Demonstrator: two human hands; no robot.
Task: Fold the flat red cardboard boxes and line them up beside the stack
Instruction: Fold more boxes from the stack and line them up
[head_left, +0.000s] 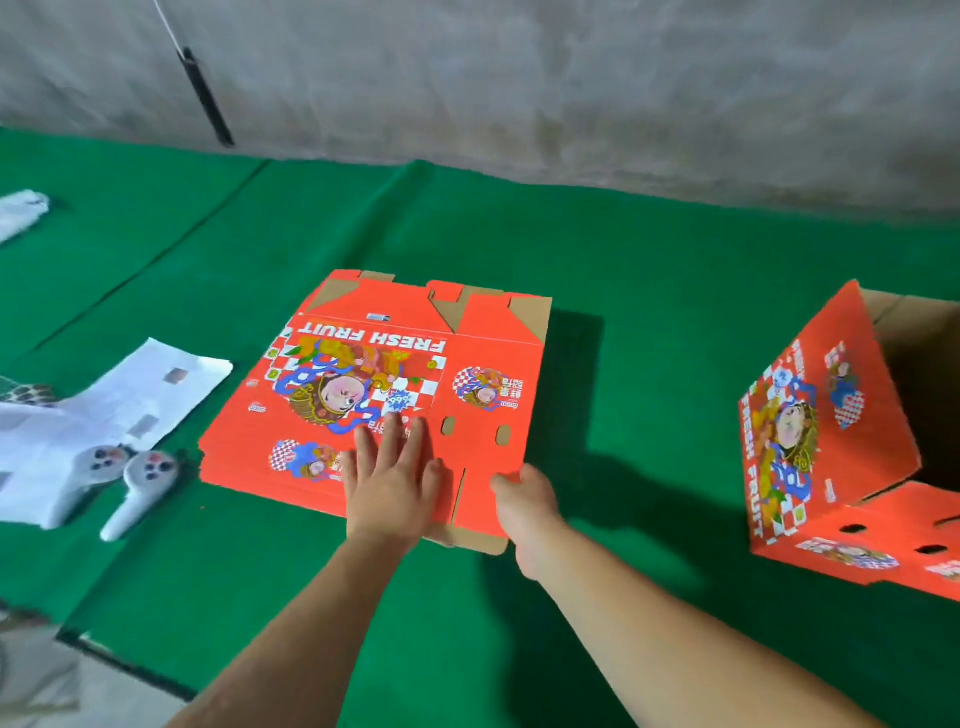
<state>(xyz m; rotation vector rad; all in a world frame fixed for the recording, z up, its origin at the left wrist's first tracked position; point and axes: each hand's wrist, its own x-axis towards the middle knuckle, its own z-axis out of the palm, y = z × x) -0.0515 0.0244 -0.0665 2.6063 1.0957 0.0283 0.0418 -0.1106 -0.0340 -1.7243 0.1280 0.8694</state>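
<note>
One flat red box (374, 395) lies on top of the stack (234, 475), in the middle of the green floor mat (623, 364). My left hand (389, 483) presses it with straight fingers; my right hand (524, 499) pinches its edge at 5 o'clock. I should lift only the top sheet, slowly. A folded box (810, 441) stands at 3 o'clock.

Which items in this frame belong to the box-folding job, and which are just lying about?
Job: stack of flat red boxes; folded red box; left hand resting flat on the stack; right hand gripping the near edge.

Lying about: two white controllers; white papers; green mat.
</note>
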